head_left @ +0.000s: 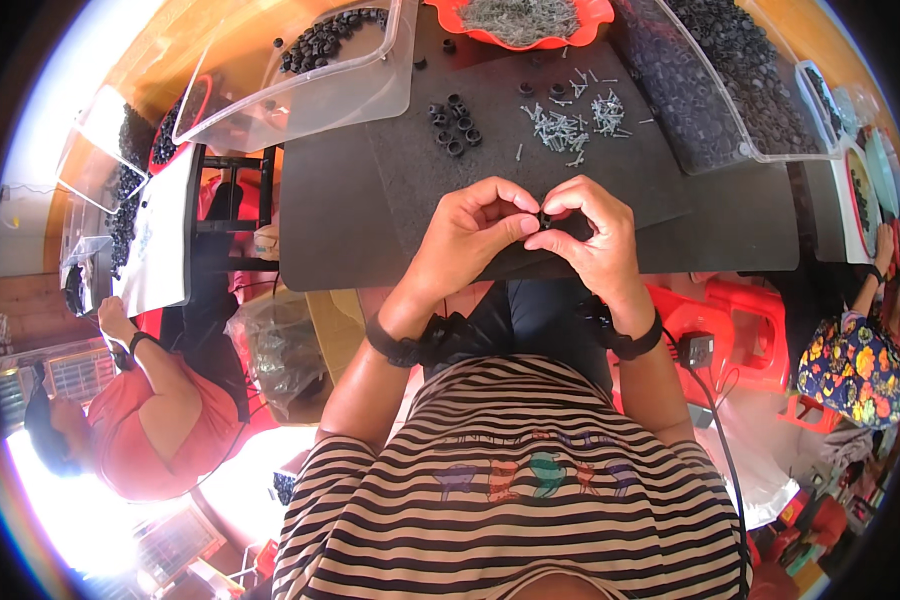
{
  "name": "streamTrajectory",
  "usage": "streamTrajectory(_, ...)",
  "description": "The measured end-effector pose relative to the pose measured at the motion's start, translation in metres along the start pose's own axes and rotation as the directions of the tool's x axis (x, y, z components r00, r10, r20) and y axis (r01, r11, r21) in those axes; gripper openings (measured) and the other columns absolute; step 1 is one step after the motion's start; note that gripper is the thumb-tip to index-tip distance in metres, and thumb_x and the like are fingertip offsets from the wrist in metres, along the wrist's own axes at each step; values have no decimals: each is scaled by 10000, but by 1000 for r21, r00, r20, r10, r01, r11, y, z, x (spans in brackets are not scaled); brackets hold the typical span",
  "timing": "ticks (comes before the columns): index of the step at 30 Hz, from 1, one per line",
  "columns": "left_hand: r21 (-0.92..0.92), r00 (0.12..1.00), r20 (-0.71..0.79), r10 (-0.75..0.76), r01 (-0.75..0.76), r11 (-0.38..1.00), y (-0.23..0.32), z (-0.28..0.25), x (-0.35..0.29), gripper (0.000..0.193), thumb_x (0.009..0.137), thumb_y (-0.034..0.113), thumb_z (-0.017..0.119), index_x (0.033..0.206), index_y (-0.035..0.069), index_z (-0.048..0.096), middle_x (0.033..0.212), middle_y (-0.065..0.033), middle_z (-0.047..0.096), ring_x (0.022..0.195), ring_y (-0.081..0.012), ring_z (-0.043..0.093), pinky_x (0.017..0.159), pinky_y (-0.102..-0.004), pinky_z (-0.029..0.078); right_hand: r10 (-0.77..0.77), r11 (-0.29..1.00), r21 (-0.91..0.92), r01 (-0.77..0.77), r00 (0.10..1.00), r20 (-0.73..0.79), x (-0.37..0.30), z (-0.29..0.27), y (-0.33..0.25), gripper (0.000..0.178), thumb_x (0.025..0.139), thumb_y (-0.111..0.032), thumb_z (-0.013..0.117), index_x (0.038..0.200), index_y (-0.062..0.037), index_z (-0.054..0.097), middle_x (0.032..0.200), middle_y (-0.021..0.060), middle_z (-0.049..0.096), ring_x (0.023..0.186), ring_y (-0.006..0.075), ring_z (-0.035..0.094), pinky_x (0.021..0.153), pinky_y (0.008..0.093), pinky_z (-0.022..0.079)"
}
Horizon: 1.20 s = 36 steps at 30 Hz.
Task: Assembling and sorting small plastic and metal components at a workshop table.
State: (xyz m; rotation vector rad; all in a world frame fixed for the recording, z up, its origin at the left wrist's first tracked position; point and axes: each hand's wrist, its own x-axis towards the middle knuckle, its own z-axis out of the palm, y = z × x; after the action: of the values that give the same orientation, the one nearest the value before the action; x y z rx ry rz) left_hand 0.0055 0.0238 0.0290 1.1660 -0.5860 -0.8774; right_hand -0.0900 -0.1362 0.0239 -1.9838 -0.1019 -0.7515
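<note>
Over the near part of the dark tabletop, my left hand (478, 228) and my right hand (592, 232) meet fingertip to fingertip. Both are closed in a pinch on a small black plastic part (543, 219), mostly covered by the fingers. Beyond the hands lies a loose pile of silvery screws (558, 130), with a smaller screw pile (608, 113) to its right. Several black ring-shaped caps (455, 147) stand in a cluster to the left of the screws. A few more caps lie behind them.
A red scalloped tray (605, 12) of screws sits at the far edge. Clear plastic bins hold black parts at the far left (370, 98) and far right (760, 155). A cable (715, 420) hangs by my right arm. People sit to the left (170, 430) and right (855, 370).
</note>
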Motion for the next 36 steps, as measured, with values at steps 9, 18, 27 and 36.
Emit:
streamTrajectory(9, 159, 999, 4, -41, 40, 987, 13, 7, -1, 129, 890, -15, 630, 1009, 11, 587, 967, -11, 612, 925, -71, 594, 828, -234, 488, 162, 961, 222, -168, 986, 45, -6, -1, 3, 261, 663, -1, 798, 823, -22, 593, 805, 63, 616, 699, 167, 597, 645, 285, 485)
streamTrajectory(18, 21, 995, 47, -86, 85, 996, 8, 4, -3, 117, 862, -2, 655, 937, 33, 572, 895, 14, 574, 842, -54, 543, 767, -228, 466, 77, 968, 228, -103, 990, 118, -9, 1, -2, 232, 719, 59, 720, 860, -13, 550, 843, 80, 604, 717, 187, 599, 651, 300, 487)
streamTrajectory(27, -13, 992, 33, -122, 123, 992, 5, -1, -5, 112, 860, 19, 664, 933, 41, 583, 940, 17, 587, 870, -60, 541, 788, -228, 454, 80, 965, 242, -105, 991, 111, -8, 1, -3, 229, 731, 50, 727, 862, -12, 550, 855, 88, 600, 716, 195, 598, 627, 305, 486)
streamTrajectory(36, 32, 993, 30, -116, 115, 993, 6, 1, -7, 103, 865, 22, 640, 941, 39, 573, 947, 11, 588, 865, -56, 537, 779, -223, 452, 14, 991, 133, -30, 992, 122, -5, -1, -6, 273, 694, 57, 749, 852, -12, 537, 844, 104, 591, 693, 226, 600, 616, 301, 486)
